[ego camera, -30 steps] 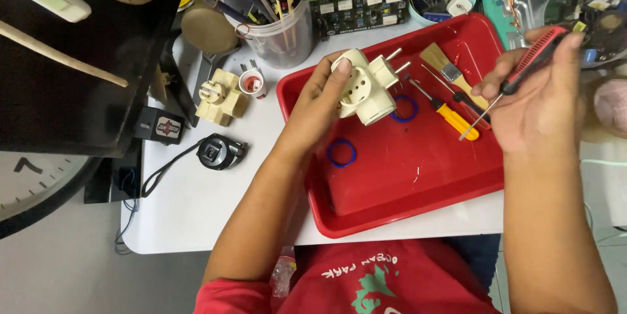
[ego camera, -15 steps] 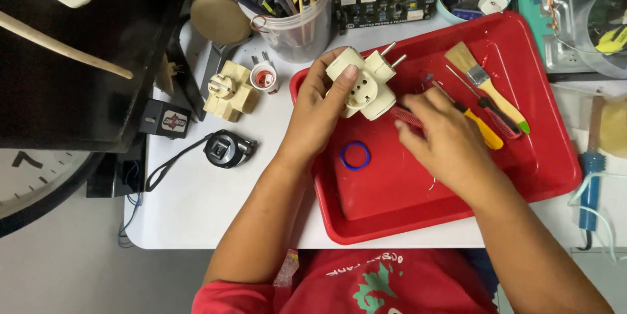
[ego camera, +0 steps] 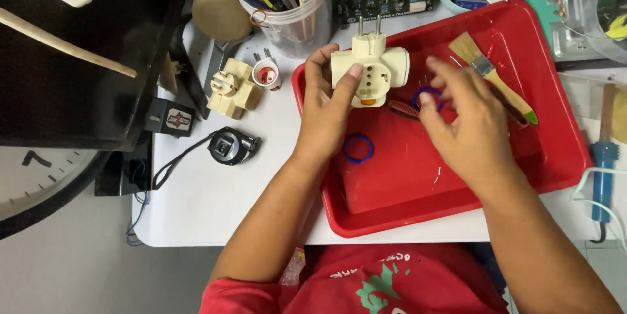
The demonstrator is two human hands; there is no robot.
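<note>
Cream plastic adapter: the multi-socket plug adapter [ego camera: 369, 69] is being held up over the far left part of the red tray [ego camera: 555, 157], its two metal pins pointing away from the person and its socket face turned upward.
Long axis: it is running from the pins at the far end to the orange indicator at the near end, roughly straight away from the body.
Left hand: the left hand [ego camera: 326, 115] is gripping the adapter from its left side, thumb lying across the socket face, fingers curled round the edge and partly hidden behind it.
Right hand: the right hand [ego camera: 467, 124] is hovering just right of the adapter, fingers loosely spread and slightly curled, holding nothing that can be seen.
Nearer hand: the left is in contact; the right is standing near but apart, approaching from the right and slightly nearer the body.
Between them: a red-handled tool [ego camera: 405, 109] and a blue ring [ego camera: 426, 97] are lying on the tray, just under the right fingertips.
Further out: a second blue ring [ego camera: 357, 148] is lying by the left wrist; a paintbrush [ego camera: 496, 79] is resting diagonally at the right; another cream adapter [ego camera: 230, 88] is sitting on the white table [ego camera: 215, 203].
</note>
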